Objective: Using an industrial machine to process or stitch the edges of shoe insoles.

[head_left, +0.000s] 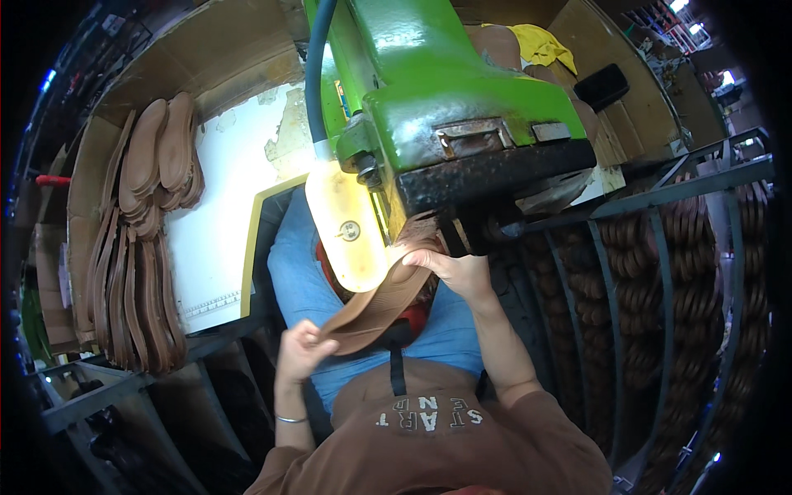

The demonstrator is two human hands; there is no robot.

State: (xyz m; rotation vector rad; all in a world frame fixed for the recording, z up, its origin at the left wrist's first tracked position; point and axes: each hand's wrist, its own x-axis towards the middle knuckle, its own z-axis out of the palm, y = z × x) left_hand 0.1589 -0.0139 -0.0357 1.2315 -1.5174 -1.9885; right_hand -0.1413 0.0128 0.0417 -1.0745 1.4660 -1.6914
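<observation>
Both my hands hold a brown shoe sole [373,312] slantwise above my lap. My left hand [304,353] is closed on its near end, fingers bent around the edge. Farther up, my right hand [455,274] grips the other end, the thumb lying across its surface. That far end reaches under the black lower edge of a green machine [470,99], where ragged brown material shows. Whether the sole touches a working part there is hidden. A yellow-lit oval lamp [348,231] hangs close over the sole and covers part of it.
Brown soles [136,247] are piled at the left inside a cardboard box [206,49], beside a white board [210,206]. Metal racks [660,297] with many stacked soles stand at the right. A yellow cloth [544,48] and a black object [602,86] lie behind the machine.
</observation>
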